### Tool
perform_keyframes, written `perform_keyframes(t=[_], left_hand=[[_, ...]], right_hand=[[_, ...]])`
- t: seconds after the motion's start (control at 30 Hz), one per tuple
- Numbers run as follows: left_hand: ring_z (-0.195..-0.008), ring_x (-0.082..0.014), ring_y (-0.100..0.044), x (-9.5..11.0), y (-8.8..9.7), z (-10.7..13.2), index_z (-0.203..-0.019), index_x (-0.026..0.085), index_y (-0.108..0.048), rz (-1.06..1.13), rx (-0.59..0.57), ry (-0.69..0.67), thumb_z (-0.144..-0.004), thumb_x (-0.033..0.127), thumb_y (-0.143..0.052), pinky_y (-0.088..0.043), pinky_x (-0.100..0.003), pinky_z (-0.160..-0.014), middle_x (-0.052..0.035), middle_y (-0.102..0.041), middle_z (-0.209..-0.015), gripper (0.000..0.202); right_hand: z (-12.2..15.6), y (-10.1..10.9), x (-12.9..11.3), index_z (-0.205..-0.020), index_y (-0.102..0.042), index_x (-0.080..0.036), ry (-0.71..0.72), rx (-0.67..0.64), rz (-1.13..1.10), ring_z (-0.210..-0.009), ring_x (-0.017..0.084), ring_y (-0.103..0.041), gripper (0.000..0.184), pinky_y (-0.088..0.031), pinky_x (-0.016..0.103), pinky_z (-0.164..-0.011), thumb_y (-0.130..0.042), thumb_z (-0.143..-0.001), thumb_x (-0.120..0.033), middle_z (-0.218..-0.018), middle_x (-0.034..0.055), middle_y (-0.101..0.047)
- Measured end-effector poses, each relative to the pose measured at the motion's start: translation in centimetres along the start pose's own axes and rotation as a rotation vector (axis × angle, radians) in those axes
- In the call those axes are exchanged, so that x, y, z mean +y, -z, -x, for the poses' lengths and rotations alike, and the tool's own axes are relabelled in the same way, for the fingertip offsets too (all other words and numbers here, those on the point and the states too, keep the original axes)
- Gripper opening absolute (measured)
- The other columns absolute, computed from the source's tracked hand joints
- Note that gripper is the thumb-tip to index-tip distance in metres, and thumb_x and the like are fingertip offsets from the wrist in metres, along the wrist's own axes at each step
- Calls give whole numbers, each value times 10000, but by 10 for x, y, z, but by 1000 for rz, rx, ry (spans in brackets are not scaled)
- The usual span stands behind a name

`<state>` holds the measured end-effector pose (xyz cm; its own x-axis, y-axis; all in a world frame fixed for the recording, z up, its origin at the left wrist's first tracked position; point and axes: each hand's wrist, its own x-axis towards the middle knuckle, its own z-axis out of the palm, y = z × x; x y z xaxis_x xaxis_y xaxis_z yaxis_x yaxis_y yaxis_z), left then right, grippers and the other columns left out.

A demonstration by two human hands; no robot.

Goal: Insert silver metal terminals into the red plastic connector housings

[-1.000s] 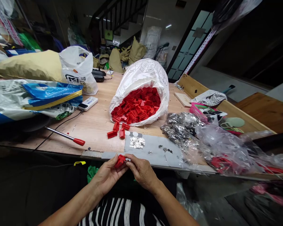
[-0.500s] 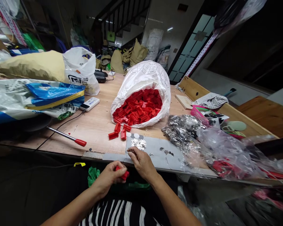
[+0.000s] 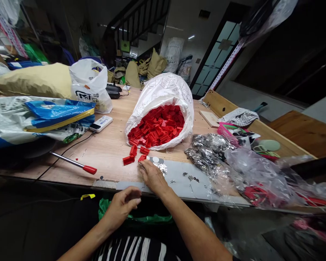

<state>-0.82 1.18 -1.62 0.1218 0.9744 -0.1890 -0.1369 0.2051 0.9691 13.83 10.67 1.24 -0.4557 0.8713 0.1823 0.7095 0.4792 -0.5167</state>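
My right hand point(image 3: 152, 175) reaches over the table edge, its fingertips pinched together on a loose red plastic piece point(image 3: 142, 158). That piece lies beside another red piece point(image 3: 128, 160) in front of a white sack point(image 3: 165, 87) full of red pieces point(image 3: 157, 127). A small heap of tiny metal parts point(image 3: 161, 168) sits on a grey sheet point(image 3: 184, 181) just right of this hand. My left hand point(image 3: 122, 204) hangs below the table edge with loosely curled fingers and nothing visible in it, above a green bag point(image 3: 136, 218).
A red-handled rod point(image 3: 78, 165) and a white remote point(image 3: 101, 123) lie at the left, near blue-and-white sacks point(image 3: 43, 112). Silvery packets point(image 3: 206, 148) and crumpled clear plastic bags point(image 3: 250, 166) fill the right. The wooden table point(image 3: 108, 148) ends close to my body.
My left hand held a red piece against my right hand, then lowered; the piece is gone from it now. My right hand moved forward past the metal parts to the loose red pieces.
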Motion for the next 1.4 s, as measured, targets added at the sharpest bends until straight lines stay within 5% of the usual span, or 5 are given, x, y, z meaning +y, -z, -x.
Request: perform_keyframes(t=[0.13, 0.3, 0.5, 0.7, 1.4], left_hand=[[-823, -154, -627, 10, 2, -9, -1086, 235, -666, 146, 281, -161, -627, 7, -735, -470, -166, -614, -56, -630, -1134, 517], [-1023, -184, -588, 13, -7, -19, -904, 214, -747, 87, 144, -171, -630, -83, -665, -422, -166, -910, -56, -688, -1017, 413], [-879, -185, -637, 6, -17, -21, -915, 226, -742, 1, 160, -108, -606, 47, -774, -462, -192, -831, -15, -730, -921, 359], [-860, -179, -651, 4, -19, -19, -924, 197, -739, 20, 175, -92, -597, 63, -788, -461, -180, -836, -23, -740, -907, 357], [-1041, -209, -597, 11, -27, -8, -871, 243, -744, 83, 106, -158, -605, 5, -766, -399, -254, -1014, -32, -702, -994, 358]], right_hand=[[31, 13, -21, -1174, -571, -208, 41, 56, -240, -1056, 174, -563, 303, -445, 317, -939, -484, -892, -140, -1150, 69, -606], [68, 26, -32, -1147, -599, -242, -18, -46, -476, -967, 162, -607, 288, -473, 272, -878, -561, -869, -175, -1066, 21, -655], [87, 41, 42, -971, -600, -192, -316, 275, -135, -889, 204, -617, 140, -483, 337, -810, -511, -868, -226, -951, 63, -656], [96, 42, 81, -921, -587, -212, -371, 221, 123, -848, 207, -615, 100, -466, 319, -740, -497, -881, -233, -919, 43, -647], [82, 25, 6, -881, -609, -213, -17, 116, -215, -726, 157, -577, 95, -437, 254, -680, -530, -874, -161, -793, 19, -616]])
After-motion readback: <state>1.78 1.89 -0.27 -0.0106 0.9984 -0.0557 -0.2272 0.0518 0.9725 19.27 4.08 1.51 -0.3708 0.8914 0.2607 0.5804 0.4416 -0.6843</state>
